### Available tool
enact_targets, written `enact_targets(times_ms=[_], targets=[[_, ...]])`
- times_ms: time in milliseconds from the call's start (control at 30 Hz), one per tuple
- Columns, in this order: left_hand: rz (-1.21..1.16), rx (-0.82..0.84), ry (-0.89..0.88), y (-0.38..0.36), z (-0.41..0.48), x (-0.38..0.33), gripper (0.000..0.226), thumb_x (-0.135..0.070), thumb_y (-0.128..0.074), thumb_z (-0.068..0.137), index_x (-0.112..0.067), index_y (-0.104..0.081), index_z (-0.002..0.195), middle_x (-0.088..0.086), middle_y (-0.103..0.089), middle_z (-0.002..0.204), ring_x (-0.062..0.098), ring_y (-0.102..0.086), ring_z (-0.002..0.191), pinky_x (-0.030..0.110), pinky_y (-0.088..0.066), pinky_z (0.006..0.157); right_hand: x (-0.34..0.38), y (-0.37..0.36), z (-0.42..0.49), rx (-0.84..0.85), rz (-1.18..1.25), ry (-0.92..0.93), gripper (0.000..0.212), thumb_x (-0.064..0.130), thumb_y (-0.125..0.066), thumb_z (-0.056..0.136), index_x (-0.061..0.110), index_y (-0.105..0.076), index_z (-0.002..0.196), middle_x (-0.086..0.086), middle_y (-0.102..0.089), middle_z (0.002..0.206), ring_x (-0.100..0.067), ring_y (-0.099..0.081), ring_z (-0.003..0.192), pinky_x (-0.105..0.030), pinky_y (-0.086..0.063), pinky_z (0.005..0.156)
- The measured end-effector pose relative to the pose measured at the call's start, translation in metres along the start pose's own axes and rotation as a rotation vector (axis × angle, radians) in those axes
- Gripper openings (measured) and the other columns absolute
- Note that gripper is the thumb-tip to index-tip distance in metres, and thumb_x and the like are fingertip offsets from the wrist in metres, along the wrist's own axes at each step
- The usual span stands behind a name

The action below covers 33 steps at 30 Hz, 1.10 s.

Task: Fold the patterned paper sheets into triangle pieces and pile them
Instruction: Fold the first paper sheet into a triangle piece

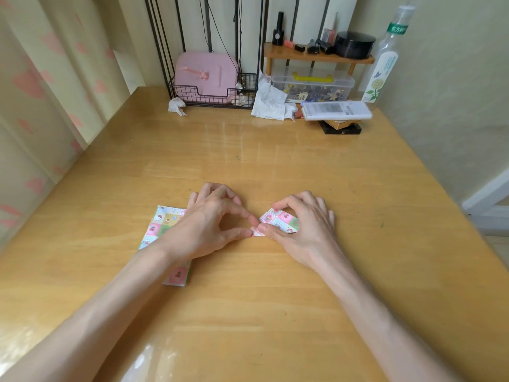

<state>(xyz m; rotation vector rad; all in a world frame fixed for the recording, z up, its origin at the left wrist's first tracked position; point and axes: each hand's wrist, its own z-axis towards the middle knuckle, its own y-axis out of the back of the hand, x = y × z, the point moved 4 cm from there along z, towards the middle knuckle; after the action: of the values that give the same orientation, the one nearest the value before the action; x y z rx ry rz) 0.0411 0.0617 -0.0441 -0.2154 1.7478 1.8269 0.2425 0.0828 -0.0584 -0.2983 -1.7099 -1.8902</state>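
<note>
- Across most of the head view, a glossy wooden table is seen, with both bare forearms stretched over it.
- At the back left edge, a black wire basket is set, and a pink case is stood upright inside it.
- To its right, a clear lidded box with a yellow handle is filled with small mixed pieces, too small to be identified.
- Over that box, a small wooden shelf is placed; a round black jar and several small cosmetic bottles are kept on it.
- At the back right corner, a tall clear plastic bottle is stood upright.
- In front of the clear box, a long white packet is laid on flat dark boxes, and crumpled white tissue is left beside it.
- Near the front left, a stack of patterned sheets is laid flat and is partly covered by the left forearm.
- The left hand is held with thumb and forefinger curled into a ring, their tips pinched at the left corner of the folded piece.
- The right hand is curled over that piece, with the thumb pressed on its near edge and the forefinger on its far edge.
- The folded piece is kept on the table between the hands, just right of the stack.
</note>
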Motion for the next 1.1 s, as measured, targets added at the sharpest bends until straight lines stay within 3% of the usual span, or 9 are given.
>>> enact_targets(times_ms=[167,300,467,834,1100], targets=[[0.000,-0.081,-0.006,-0.002,0.000,-0.005,0.016,-0.062,-0.062,0.087,-0.055,-0.071,0.098,-0.022,-0.048,0.106,0.004,-0.034,0.116,0.030,-0.021,0.086,0.001,-0.002,-0.001,-0.011,-0.029,0.012,0.046,0.068,-0.071,0.080,0.044,-0.058,0.117,0.024,-0.042,0.113,-0.006,-0.037,0.114,-0.031,-0.021,0.085],[0.049,-0.119,-0.009,-0.004,0.000,-0.011,0.014,-0.056,-0.072,0.085,-0.049,-0.072,0.096,-0.019,-0.049,0.105,0.008,-0.037,0.116,0.030,-0.022,0.086,-0.002,0.005,0.000,-0.002,0.047,0.001,0.060,0.069,-0.071,0.077,0.045,-0.053,0.128,0.025,-0.045,0.113,-0.004,-0.038,0.114,-0.030,-0.022,0.086],[0.053,-0.068,-0.037,-0.007,0.000,-0.012,0.021,-0.051,-0.066,0.093,-0.051,-0.066,0.114,-0.018,-0.045,0.115,0.011,-0.034,0.123,0.036,-0.031,0.095,-0.004,0.011,-0.005,-0.057,-0.052,0.017,0.074,0.080,-0.063,0.075,0.046,-0.047,0.138,0.019,-0.047,0.129,-0.011,-0.035,0.125,-0.034,-0.028,0.097],[0.052,-0.024,-0.031,-0.008,-0.001,-0.011,0.026,-0.055,-0.058,0.095,-0.057,-0.063,0.121,-0.019,-0.042,0.114,0.009,-0.031,0.125,0.037,-0.031,0.098,-0.022,0.016,0.000,-0.057,-0.031,-0.050,0.073,0.075,-0.069,0.072,0.046,-0.050,0.136,0.019,-0.045,0.133,-0.010,-0.032,0.131,-0.030,-0.021,0.095],[0.048,-0.030,-0.025,-0.008,-0.001,-0.010,0.024,-0.054,-0.061,0.095,-0.058,-0.064,0.119,-0.020,-0.042,0.113,0.009,-0.032,0.125,0.035,-0.029,0.098,-0.032,0.021,0.001,-0.052,-0.077,-0.099,0.081,0.080,-0.072,0.066,0.047,-0.049,0.136,0.017,-0.042,0.136,-0.011,-0.028,0.133,-0.034,-0.023,0.100]])
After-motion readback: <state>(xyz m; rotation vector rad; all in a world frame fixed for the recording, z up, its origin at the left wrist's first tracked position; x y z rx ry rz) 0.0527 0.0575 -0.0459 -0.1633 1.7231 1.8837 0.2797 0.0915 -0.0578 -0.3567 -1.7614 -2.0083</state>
